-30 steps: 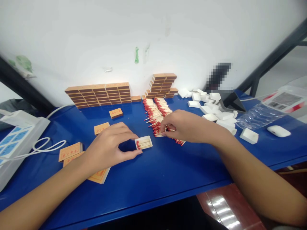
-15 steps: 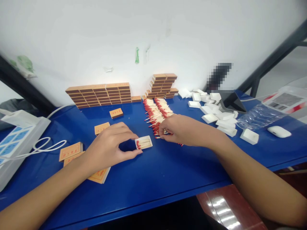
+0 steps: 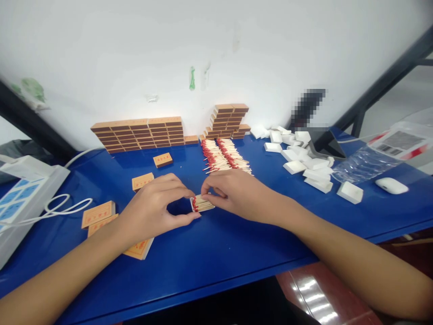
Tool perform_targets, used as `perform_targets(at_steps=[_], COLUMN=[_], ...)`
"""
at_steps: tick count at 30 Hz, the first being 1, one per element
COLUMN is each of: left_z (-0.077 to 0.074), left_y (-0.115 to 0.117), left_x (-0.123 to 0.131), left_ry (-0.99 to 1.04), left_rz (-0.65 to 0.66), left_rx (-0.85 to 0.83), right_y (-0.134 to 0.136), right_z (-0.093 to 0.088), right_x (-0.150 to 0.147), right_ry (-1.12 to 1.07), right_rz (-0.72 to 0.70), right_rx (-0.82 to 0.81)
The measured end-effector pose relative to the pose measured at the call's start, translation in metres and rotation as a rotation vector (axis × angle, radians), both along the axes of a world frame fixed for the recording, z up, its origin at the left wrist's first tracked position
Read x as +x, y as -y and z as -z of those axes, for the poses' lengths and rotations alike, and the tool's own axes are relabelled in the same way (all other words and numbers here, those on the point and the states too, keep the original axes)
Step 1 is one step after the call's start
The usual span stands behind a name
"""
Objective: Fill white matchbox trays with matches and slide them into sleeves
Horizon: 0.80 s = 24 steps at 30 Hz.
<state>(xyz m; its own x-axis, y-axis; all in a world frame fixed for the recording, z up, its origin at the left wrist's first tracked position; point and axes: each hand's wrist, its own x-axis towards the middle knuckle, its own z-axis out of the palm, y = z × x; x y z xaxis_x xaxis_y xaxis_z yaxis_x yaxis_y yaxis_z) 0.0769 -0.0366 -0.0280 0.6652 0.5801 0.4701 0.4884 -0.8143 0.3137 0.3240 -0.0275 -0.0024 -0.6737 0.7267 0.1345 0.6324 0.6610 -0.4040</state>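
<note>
A small white matchbox tray (image 3: pixel 192 205) lies on the blue table, filled with red-tipped matches (image 3: pixel 204 206). Thumb and fingers of my left hand (image 3: pixel 156 201) pinch its left end. Over the tray's far right side, my right hand (image 3: pixel 233 192) is closed in a pinch on a match, mostly covered by the fingers. Just behind that hand spreads a pile of loose matches (image 3: pixel 216 155) in two rows, its near part hidden. Orange matchbox sleeves (image 3: pixel 98 213) lie around my left forearm, and another orange box (image 3: pixel 163 160) sits farther back.
Stacked orange matchboxes (image 3: pixel 138 135) line the wall, with a stepped stack (image 3: pixel 226 121) right of them. Several white trays (image 3: pixel 304 158) are heaped at the right, near a dark device (image 3: pixel 326 144), clear plastic (image 3: pixel 361 164) and a white mouse-like object (image 3: pixel 391 185). A power strip (image 3: pixel 30 189) stands left.
My right hand has moved left and toward me, from the match pile to the tray. My left hand keeps its hold on the tray.
</note>
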Motion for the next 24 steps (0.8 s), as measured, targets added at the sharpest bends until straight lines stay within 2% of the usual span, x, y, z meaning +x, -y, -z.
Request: perform_targets(at_steps=[3, 7, 9, 11, 16, 24], left_z=[0.0, -0.002, -0.003, -0.003, -0.003, -0.003], left_y=[0.0, 0.0, 0.0, 0.0, 0.0, 0.0], left_x=[0.0, 0.0, 0.001, 0.001, 0.002, 0.001], left_ry=[-0.001, -0.007, -0.006, -0.007, -0.005, -0.003], left_rz=[-0.003, -0.013, -0.012, -0.009, -0.012, -0.005], left_rx=[0.007, -0.001, -0.007, -0.009, 0.005, 0.011], right_y=[-0.001, -0.008, -0.013, -0.017, -0.02, -0.019], right_z=[0.0, -0.016, -0.023, -0.027, -0.022, -0.021], right_x=[0.0, 0.021, 0.034, 0.044, 0.045, 0.039], right_ry=[0.01, -0.005, 0.08, 0.186, 0.341, 0.36], right_rz=[-0.012, 0.086, 0.131, 0.131, 0.139, 0.098], right_rx=[-0.008, 0.062, 0.101, 0.068, -0.073, -0.084])
